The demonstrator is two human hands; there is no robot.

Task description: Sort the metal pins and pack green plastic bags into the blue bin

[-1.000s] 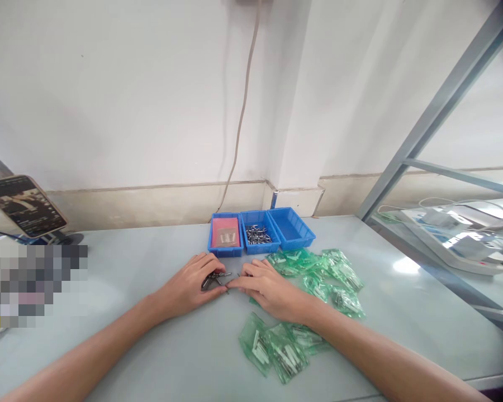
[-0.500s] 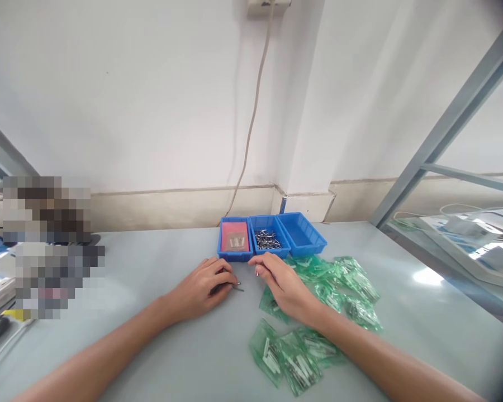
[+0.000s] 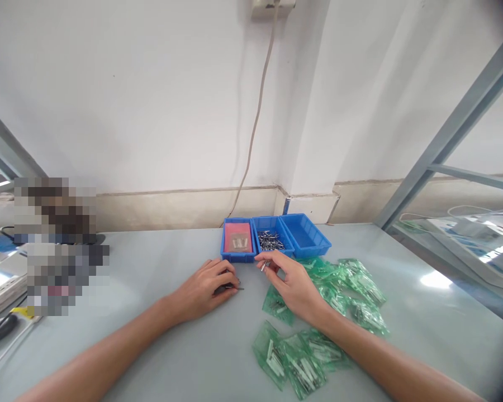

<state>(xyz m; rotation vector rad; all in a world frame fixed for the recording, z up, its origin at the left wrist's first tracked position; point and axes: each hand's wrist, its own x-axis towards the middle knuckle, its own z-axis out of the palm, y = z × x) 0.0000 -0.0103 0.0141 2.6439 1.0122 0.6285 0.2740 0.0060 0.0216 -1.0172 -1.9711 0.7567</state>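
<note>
My left hand (image 3: 205,287) lies on the pale table (image 3: 159,357), fingers curled over a small heap of dark metal pins (image 3: 231,286). My right hand (image 3: 291,282) is raised a little off the table and pinches a small metal pin (image 3: 263,266) between thumb and forefinger, just in front of the middle blue bin (image 3: 272,241), which holds several metal pins. The left blue bin (image 3: 237,241) holds a pink bag with small parts. The right blue bin (image 3: 307,235) looks empty.
Green plastic bags with parts lie scattered to the right (image 3: 352,287) and in a pile near my right forearm (image 3: 295,360). A cable (image 3: 255,123) runs down the wall behind the bins. A metal shelf frame (image 3: 440,145) stands at right. Blurred items sit at far left.
My right hand has left the pin heap and lifted toward the middle bin with a pin pinched in it. My left hand stayed over the heap. The camera shifted left and tilted.
</note>
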